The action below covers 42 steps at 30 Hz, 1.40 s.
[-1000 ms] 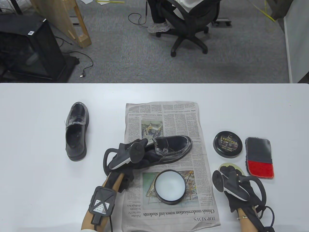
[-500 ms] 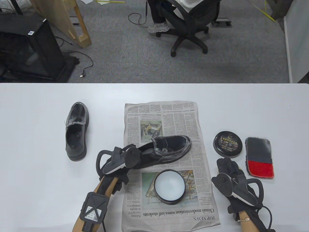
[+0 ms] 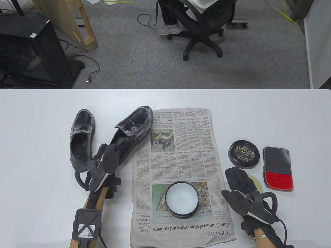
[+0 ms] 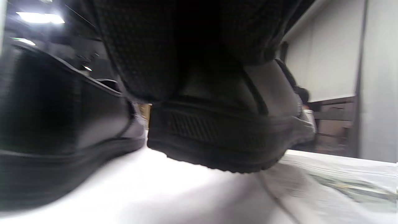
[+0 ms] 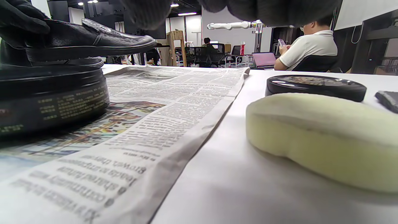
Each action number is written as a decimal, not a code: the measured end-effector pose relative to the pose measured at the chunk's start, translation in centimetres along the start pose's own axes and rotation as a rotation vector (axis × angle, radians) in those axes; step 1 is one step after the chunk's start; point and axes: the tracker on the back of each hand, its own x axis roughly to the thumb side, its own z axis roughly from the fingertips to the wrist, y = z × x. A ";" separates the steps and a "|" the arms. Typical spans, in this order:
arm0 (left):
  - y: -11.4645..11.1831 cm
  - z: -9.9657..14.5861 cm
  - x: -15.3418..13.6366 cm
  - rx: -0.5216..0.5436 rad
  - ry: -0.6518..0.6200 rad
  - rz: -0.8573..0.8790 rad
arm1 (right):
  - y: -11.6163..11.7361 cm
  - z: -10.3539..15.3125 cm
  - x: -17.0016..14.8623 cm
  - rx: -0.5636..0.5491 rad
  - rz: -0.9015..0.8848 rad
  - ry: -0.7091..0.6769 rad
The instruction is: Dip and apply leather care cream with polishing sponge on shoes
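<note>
My left hand (image 3: 110, 151) grips the heel of a black loafer (image 3: 133, 126) and holds it tilted at the newspaper's left edge, toe pointing away. The left wrist view shows this heel (image 4: 217, 140) raised off the table under my gloved fingers (image 4: 186, 46). A second loafer (image 3: 81, 139) lies just to the left. The open cream tin (image 3: 182, 199) stands on the newspaper (image 3: 191, 134). My right hand (image 3: 239, 177) is open over the left part of the yellow sponge (image 3: 257, 182). The sponge (image 5: 326, 137) lies flat on the table, my fingers not touching it.
The tin's black lid (image 3: 243, 154) lies right of the newspaper, beyond the sponge. A grey and red cloth (image 3: 278, 168) lies further right. The table's near edge is just behind both wrists. An office chair and a seated person are beyond the far edge.
My left hand has lifted the loafer off the newspaper and swung it left, toe now pointing away. My right hand has shifted left, uncovering the sponge's right side.
</note>
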 end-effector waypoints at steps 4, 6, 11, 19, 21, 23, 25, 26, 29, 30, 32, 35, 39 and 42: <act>-1.1 -0.9 -1.3 0.001 0.109 -0.067 | 0.0 0.0 0.2 0.007 -0.006 -0.004; -1.6 -1.1 -1.6 -0.007 0.139 -0.095 | -0.1 0.0 0.4 -0.001 0.007 -0.007; -2.4 -1.3 -1.5 -0.055 0.168 -0.193 | -0.1 0.1 0.4 0.006 0.018 -0.005; 1.2 -1.0 -2.9 0.070 0.179 -0.206 | -0.1 0.0 0.5 0.009 0.021 -0.010; 1.4 -1.6 -4.0 0.013 0.235 -0.198 | -0.1 0.0 0.5 0.011 0.025 -0.009; 0.7 -2.4 -5.3 -0.172 0.279 -0.197 | -0.1 0.0 0.5 0.011 0.026 -0.006; -0.5 -3.1 -6.8 -0.392 0.277 -0.127 | -0.1 0.0 0.4 0.010 0.023 -0.002; -1.3 -3.2 -7.7 -0.451 0.303 -0.063 | -0.1 0.0 0.4 0.010 0.022 0.000; -1.8 -3.3 -9.1 -0.408 0.386 0.087 | 0.0 -0.1 0.3 0.017 0.024 0.006; -1.7 -3.3 -9.3 -0.393 0.392 0.104 | 0.0 -0.1 0.3 0.018 0.026 0.005; -1.7 -3.1 -9.6 -0.350 0.410 0.095 | 0.0 -0.1 0.4 0.017 0.031 0.003; -1.0 -2.4 -10.5 -0.284 0.424 0.170 | -0.2 0.0 0.3 0.005 0.031 0.006; 0.8 -1.3 -11.4 -0.196 0.390 0.264 | -0.2 0.0 0.1 0.003 0.026 0.010; 3.5 -0.7 -10.8 -0.126 0.268 0.221 | -0.2 0.0 0.2 0.007 0.033 0.006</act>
